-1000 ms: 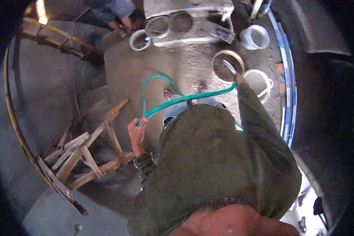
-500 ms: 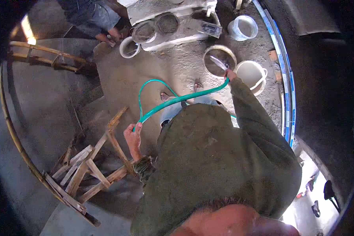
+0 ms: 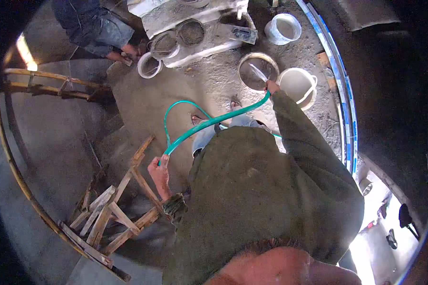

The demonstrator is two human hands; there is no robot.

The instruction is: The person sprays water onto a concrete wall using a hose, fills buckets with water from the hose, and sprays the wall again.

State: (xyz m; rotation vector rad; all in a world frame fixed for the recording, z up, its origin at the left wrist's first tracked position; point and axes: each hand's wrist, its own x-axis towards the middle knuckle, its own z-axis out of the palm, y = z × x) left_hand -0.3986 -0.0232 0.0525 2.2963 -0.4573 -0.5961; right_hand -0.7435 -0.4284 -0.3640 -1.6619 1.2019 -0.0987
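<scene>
My left hand point(image 3: 160, 172) and right hand point(image 3: 271, 87) are wrapping fingers round the hose point(image 3: 199, 127), seemingly aiming water point(image 3: 257, 72) into the far tub point(image 3: 257, 54).

Top point(image 3: 257, 194): olive green, long-sleeved, dull cloth hanging loose, a faint paler smudge near the middle of its front.
Left sleeve point(image 3: 175, 208): the same olive as the top, bunched into dark creases toward the cuff.
Right sleeve point(image 3: 305, 127): also olive, with soft folds close to the top's body.
Hands: left hand point(image 3: 160, 172) and right hand point(image 3: 272, 87) bare, beyond the top's cuffs.
Trousers point(image 3: 201, 142): faded light blue, showing past the top's hem.
Feet point(image 3: 196, 119): beyond the top's hem, footwear too small to make out.
</scene>
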